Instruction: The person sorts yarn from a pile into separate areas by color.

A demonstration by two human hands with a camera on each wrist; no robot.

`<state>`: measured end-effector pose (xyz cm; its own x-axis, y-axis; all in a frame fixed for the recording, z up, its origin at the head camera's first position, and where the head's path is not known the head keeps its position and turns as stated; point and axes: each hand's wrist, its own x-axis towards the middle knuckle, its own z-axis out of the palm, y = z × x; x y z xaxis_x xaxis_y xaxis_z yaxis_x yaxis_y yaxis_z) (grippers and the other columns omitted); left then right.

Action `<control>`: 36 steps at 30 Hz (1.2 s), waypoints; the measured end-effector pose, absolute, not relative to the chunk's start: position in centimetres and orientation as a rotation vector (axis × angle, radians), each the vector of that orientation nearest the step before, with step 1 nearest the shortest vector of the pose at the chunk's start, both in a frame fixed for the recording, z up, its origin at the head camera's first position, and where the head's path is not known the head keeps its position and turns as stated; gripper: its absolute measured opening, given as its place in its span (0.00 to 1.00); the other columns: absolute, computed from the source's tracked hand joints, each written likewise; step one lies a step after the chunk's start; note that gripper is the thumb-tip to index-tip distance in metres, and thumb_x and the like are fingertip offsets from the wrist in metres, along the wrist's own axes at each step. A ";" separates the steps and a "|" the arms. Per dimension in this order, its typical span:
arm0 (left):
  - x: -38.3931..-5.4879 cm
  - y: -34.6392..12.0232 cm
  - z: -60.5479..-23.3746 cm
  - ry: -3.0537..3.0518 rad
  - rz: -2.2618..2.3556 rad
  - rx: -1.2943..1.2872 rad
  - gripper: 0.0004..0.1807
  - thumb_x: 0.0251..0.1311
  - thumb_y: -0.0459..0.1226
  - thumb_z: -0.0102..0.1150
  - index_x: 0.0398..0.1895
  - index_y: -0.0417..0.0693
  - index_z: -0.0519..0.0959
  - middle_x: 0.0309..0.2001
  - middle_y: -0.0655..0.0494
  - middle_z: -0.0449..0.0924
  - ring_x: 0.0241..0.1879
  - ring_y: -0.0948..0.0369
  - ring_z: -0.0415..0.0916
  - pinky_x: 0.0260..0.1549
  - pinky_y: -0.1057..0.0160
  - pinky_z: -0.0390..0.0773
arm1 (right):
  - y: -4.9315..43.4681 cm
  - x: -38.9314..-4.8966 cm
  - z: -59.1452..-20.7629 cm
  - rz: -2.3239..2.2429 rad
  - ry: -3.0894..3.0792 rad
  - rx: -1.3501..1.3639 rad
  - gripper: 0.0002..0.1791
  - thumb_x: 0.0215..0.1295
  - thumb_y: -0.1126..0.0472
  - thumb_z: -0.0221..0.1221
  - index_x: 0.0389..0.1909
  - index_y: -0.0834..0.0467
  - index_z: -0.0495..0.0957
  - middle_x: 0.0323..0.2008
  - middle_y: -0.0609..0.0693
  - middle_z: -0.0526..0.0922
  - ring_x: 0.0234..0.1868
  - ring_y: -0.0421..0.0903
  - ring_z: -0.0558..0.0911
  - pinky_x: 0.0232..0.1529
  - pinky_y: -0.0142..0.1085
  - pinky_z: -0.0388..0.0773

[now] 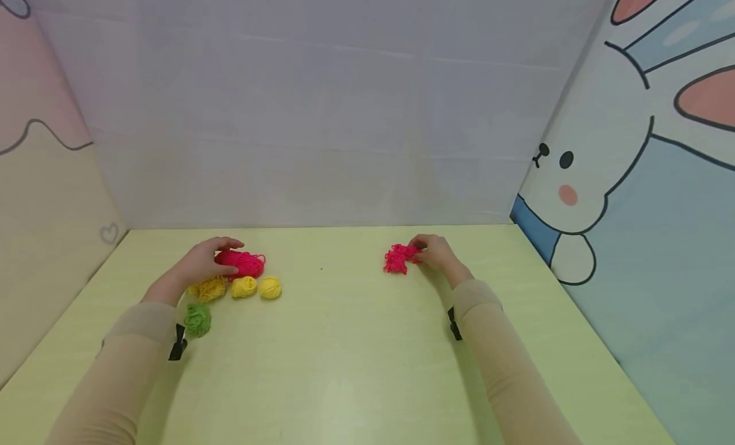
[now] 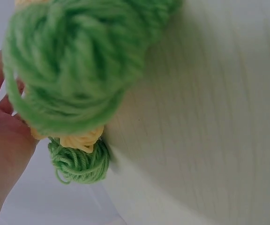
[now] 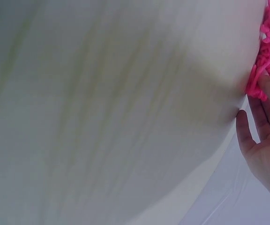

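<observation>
A ball of bright pink yarn lies at the back left of the table. My left hand grips it, fingers over the top and thumb along the near side. Beside that hand are yellow yarn balls and a green yarn ball. In the left wrist view a large green yarn ball hides much of the left hand. At the back right, my right hand pinches the edge of a loose pink yarn bundle. The right wrist view shows its fingertips against the pink strands.
The pale yellow-green table ends at a whitish sheet behind. A panel with a cartoon rabbit stands on the right and a pink-and-cream panel on the left. A second green yarn ball shows in the left wrist view.
</observation>
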<state>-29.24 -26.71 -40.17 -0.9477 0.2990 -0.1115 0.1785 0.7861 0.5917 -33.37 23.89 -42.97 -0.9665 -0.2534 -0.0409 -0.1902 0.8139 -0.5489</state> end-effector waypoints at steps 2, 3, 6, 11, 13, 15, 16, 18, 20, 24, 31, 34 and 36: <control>-29.1 -26.6 -40.3 2.775 0.888 0.363 0.29 0.58 0.35 0.63 0.63 0.41 0.67 0.64 0.35 0.62 0.61 0.38 0.59 0.59 0.38 0.64 | 24.0 -33.3 -43.0 -0.857 2.890 -0.365 0.10 0.60 0.68 0.60 0.43 0.60 0.79 0.47 0.58 0.82 0.52 0.54 0.77 0.55 0.45 0.72; -29.0 -26.6 -40.4 2.777 0.883 0.356 0.28 0.57 0.35 0.63 0.62 0.42 0.68 0.64 0.35 0.62 0.61 0.38 0.59 0.58 0.38 0.64 | 24.0 -33.3 -43.0 -0.856 2.892 -0.370 0.10 0.60 0.68 0.60 0.43 0.60 0.79 0.47 0.58 0.82 0.51 0.54 0.77 0.55 0.45 0.72; -28.7 -26.4 -40.5 2.781 0.868 0.345 0.27 0.57 0.35 0.63 0.60 0.42 0.70 0.62 0.34 0.63 0.60 0.37 0.60 0.58 0.38 0.65 | 24.1 -33.1 -43.0 -0.855 2.893 -0.377 0.10 0.60 0.68 0.59 0.43 0.60 0.79 0.47 0.58 0.82 0.52 0.54 0.77 0.55 0.45 0.72; -28.6 -26.1 -40.4 2.777 0.847 0.341 0.25 0.56 0.34 0.64 0.58 0.43 0.71 0.60 0.36 0.67 0.58 0.39 0.63 0.56 0.38 0.67 | 24.3 -33.0 -43.1 -0.860 2.887 -0.374 0.10 0.60 0.68 0.59 0.43 0.60 0.79 0.47 0.58 0.82 0.53 0.55 0.77 0.57 0.45 0.71; -28.5 -26.0 -40.4 2.773 0.840 0.337 0.25 0.56 0.34 0.64 0.58 0.43 0.72 0.59 0.36 0.68 0.57 0.40 0.64 0.55 0.38 0.67 | 24.3 -33.0 -43.1 -0.865 2.883 -0.372 0.10 0.60 0.69 0.59 0.43 0.60 0.79 0.47 0.58 0.82 0.53 0.55 0.77 0.57 0.45 0.71; -28.4 -25.8 -40.3 2.772 0.831 0.334 0.25 0.56 0.33 0.64 0.58 0.43 0.72 0.58 0.36 0.69 0.56 0.41 0.64 0.55 0.39 0.68 | 24.4 -32.9 -43.1 -0.862 2.882 -0.374 0.10 0.60 0.69 0.59 0.43 0.60 0.79 0.47 0.58 0.82 0.53 0.55 0.77 0.57 0.45 0.71; -28.3 -25.7 -40.2 2.770 0.830 0.333 0.25 0.56 0.33 0.63 0.58 0.43 0.72 0.57 0.36 0.69 0.55 0.41 0.65 0.54 0.39 0.68 | 24.4 -32.9 -43.1 -0.866 2.881 -0.374 0.10 0.60 0.69 0.59 0.43 0.60 0.79 0.47 0.58 0.82 0.53 0.55 0.77 0.56 0.45 0.71; -28.2 -25.6 -40.1 2.771 0.824 0.329 0.24 0.56 0.33 0.63 0.58 0.43 0.72 0.57 0.37 0.69 0.55 0.41 0.65 0.54 0.40 0.69 | 24.5 -32.9 -43.1 -0.873 2.879 -0.373 0.10 0.60 0.69 0.59 0.43 0.60 0.79 0.47 0.58 0.82 0.53 0.55 0.77 0.56 0.45 0.72; -28.0 -25.5 -39.9 2.772 0.820 0.325 0.24 0.57 0.33 0.63 0.58 0.43 0.72 0.56 0.37 0.70 0.54 0.41 0.65 0.53 0.40 0.70 | 24.5 -32.8 -43.0 -0.878 2.877 -0.378 0.10 0.60 0.69 0.59 0.43 0.60 0.79 0.47 0.58 0.82 0.53 0.55 0.77 0.55 0.45 0.72; -27.9 -25.4 -39.8 2.785 0.810 0.330 0.23 0.57 0.32 0.62 0.57 0.43 0.73 0.55 0.37 0.71 0.53 0.42 0.66 0.53 0.41 0.70 | 24.5 -32.8 -42.9 -0.879 2.876 -0.378 0.11 0.59 0.69 0.59 0.43 0.60 0.79 0.47 0.58 0.82 0.52 0.55 0.77 0.54 0.45 0.72; -27.8 -25.5 -39.8 2.801 0.809 0.337 0.19 0.58 0.30 0.61 0.54 0.43 0.75 0.53 0.38 0.73 0.51 0.44 0.67 0.53 0.42 0.71 | 24.5 -32.8 -43.0 -0.872 2.879 -0.374 0.11 0.60 0.69 0.59 0.43 0.60 0.79 0.47 0.59 0.82 0.53 0.56 0.77 0.56 0.45 0.72; -27.7 -25.4 -39.7 2.787 0.836 0.336 0.19 0.58 0.30 0.60 0.54 0.43 0.76 0.53 0.39 0.73 0.50 0.45 0.68 0.52 0.44 0.72 | 24.5 -32.8 -43.0 -0.875 2.878 -0.382 0.10 0.60 0.68 0.59 0.43 0.60 0.79 0.47 0.59 0.82 0.52 0.55 0.77 0.54 0.45 0.73; -27.6 -25.4 -39.6 2.778 0.856 0.323 0.19 0.58 0.30 0.60 0.54 0.44 0.76 0.53 0.40 0.73 0.50 0.46 0.68 0.50 0.46 0.74 | 24.5 -32.8 -43.0 -0.884 2.872 -0.377 0.10 0.60 0.68 0.59 0.43 0.60 0.79 0.47 0.58 0.82 0.51 0.55 0.77 0.53 0.44 0.74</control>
